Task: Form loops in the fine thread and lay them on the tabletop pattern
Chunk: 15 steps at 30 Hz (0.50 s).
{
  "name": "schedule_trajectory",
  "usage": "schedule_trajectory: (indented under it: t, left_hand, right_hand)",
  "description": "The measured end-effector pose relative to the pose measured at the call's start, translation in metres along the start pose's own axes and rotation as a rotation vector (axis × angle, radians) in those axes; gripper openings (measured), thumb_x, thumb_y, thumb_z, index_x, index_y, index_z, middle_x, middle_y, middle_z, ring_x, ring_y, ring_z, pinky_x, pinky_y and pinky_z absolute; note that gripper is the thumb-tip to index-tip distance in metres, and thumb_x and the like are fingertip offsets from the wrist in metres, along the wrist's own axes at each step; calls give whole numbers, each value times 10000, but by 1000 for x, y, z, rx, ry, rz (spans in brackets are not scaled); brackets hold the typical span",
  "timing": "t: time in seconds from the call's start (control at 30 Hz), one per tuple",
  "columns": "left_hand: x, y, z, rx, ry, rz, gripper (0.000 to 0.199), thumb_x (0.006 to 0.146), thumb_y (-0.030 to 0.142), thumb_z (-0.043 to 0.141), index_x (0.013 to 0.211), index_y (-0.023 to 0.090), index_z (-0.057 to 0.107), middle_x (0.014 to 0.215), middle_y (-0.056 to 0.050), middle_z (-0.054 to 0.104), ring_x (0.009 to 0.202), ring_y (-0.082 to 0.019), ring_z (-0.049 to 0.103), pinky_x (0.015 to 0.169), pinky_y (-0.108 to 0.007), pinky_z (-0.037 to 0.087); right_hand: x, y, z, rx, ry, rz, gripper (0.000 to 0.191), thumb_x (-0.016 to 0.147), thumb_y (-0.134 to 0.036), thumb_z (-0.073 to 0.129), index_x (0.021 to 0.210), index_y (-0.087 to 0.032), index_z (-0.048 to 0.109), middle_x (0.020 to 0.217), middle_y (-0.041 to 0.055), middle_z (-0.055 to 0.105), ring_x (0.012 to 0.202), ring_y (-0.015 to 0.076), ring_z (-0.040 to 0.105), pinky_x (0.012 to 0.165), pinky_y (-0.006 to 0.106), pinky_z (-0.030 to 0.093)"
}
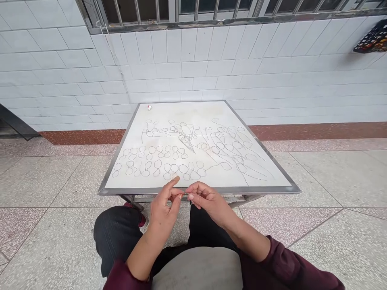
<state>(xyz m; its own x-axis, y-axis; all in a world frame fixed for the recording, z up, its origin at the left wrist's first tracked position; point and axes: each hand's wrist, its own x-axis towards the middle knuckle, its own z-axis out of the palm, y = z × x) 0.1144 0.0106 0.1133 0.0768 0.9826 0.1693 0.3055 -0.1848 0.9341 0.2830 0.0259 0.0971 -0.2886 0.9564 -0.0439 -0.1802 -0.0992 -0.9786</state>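
Just in front of the table's near edge, my left hand (165, 209) and my right hand (210, 203) meet fingertip to fingertip. Between them is a thin wire (185, 193), pinched by thumb and fingers on both sides. The left index finger is raised away from the pinch. Much of the wire is hidden by the fingers. On the white tabletop beyond lie several thin wires bent into double loops (157, 164). Farther right are looped wires with long straight tails (242, 159), and a crossed bunch of wires (187, 141) sits at the middle.
The white table (181, 112) has a grey metal rim and stands against a tiled wall (193, 84). A small red-and-white object (149, 107) rests at its far left corner. A barred window (196, 12) is above; a dotted cloth item (371, 38) hangs at the right.
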Motion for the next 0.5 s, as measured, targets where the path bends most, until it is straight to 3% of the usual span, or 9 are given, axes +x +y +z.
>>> schedule_trajectory:
  t: [0.1, 0.23, 0.3, 0.5]
  left_hand:
    - [0, -1, -1, -124, 12, -34, 391, 880, 305, 576, 1269, 271, 547, 935, -25, 705, 832, -158, 602, 779, -282, 443]
    - [2, -10, 5, -536, 45, -144, 349, 905, 322, 537, 1239, 226, 569, 938, -50, 704, 745, -125, 570, 772, -280, 448]
    - [2, -15, 12, -684, 89, -188, 353, 861, 284, 612, 1206, 215, 586, 923, -43, 700, 763, -118, 577, 772, -265, 445]
    - [-4, -15, 29, -847, 144, -186, 387, 782, 200, 704, 1156, 228, 606, 911, -17, 694, 855, -123, 611, 852, -282, 450]
  right_hand:
    - [0, 0, 8, 87, 58, -11, 182, 806, -374, 685, 854, -203, 648, 697, -27, 579, 555, 81, 389, 545, 243, 294]
    - [1, 3, 19, 235, 162, -52, 180, 786, -360, 710, 813, -196, 640, 701, -26, 595, 532, 67, 386, 534, 240, 280]
    - [1, 7, 25, 275, 199, -70, 179, 776, -354, 723, 802, -195, 645, 696, -26, 590, 544, 68, 402, 534, 236, 284]
    - [-3, 12, 37, 450, 180, -51, 159, 786, -331, 729, 835, -217, 629, 676, -40, 559, 588, 74, 423, 555, 209, 330]
